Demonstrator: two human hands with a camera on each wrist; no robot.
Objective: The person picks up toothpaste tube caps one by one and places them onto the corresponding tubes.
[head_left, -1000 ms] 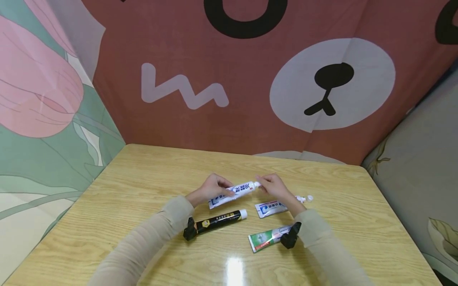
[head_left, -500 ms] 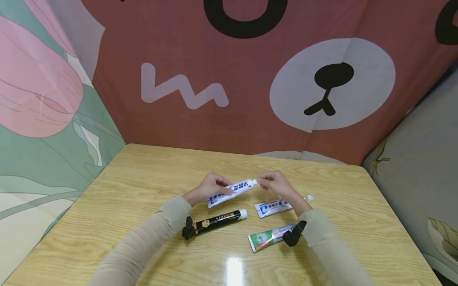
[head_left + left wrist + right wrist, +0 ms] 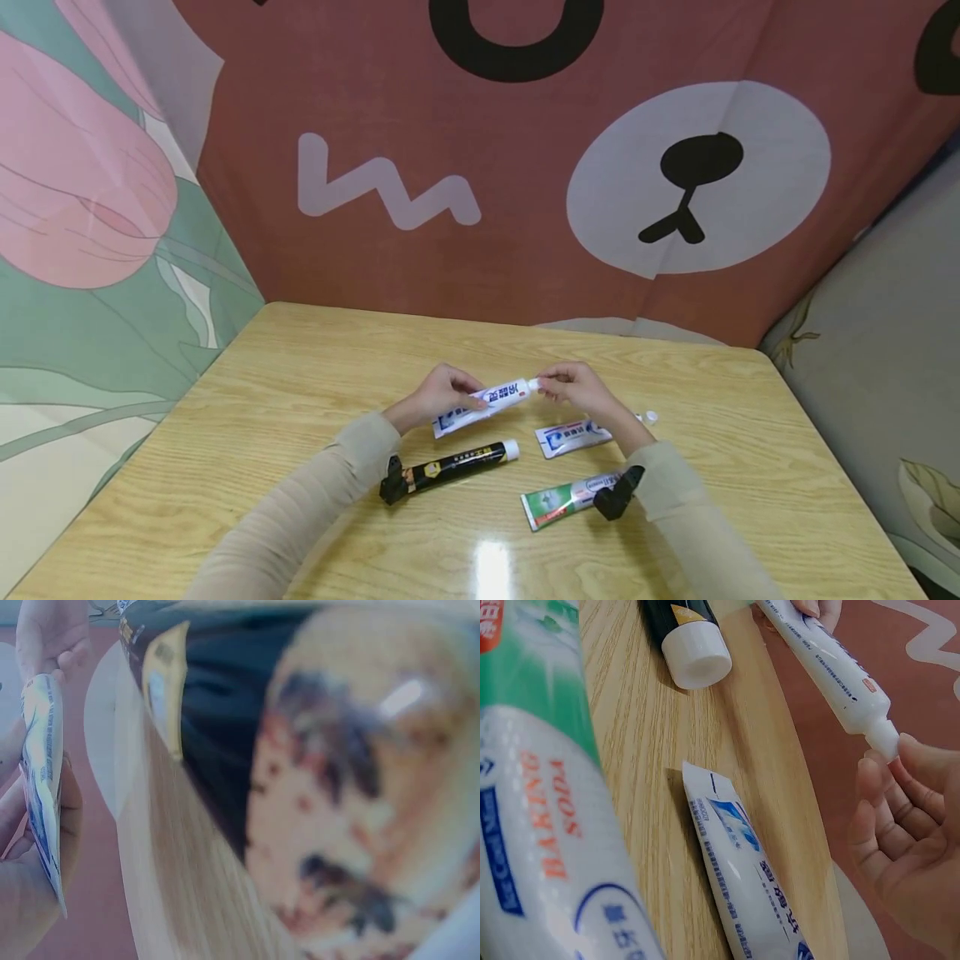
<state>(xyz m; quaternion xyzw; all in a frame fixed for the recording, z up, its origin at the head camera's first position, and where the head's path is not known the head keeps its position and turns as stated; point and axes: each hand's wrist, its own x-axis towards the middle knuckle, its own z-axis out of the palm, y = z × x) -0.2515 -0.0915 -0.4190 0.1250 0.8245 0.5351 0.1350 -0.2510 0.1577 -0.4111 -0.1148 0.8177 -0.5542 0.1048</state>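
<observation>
My left hand (image 3: 437,400) grips the body of a white and blue toothpaste tube (image 3: 501,397), held tilted above the table with its cap end to the right. At that end my right hand (image 3: 577,387) pinches the small white cap (image 3: 883,739) between thumb and fingers. In the left wrist view the tube (image 3: 46,750) shows edge-on between the left thumb and fingers. Below the right forearm lies a smaller white and blue toothpaste tube (image 3: 572,437), partly hidden by the arm.
A black tube with a white cap (image 3: 457,465) lies near the left wrist. Nearer the front lies a green and white toothpaste tube (image 3: 555,503), partly covered by the right wrist camera (image 3: 618,493). A small white cap (image 3: 651,417) shows beyond the right forearm on the wooden table (image 3: 315,358).
The right hand has shifted slightly and its fingers have turned at the cap. The left hand keeps its grip, with the tube moved slightly left. The tubes on the table stay put.
</observation>
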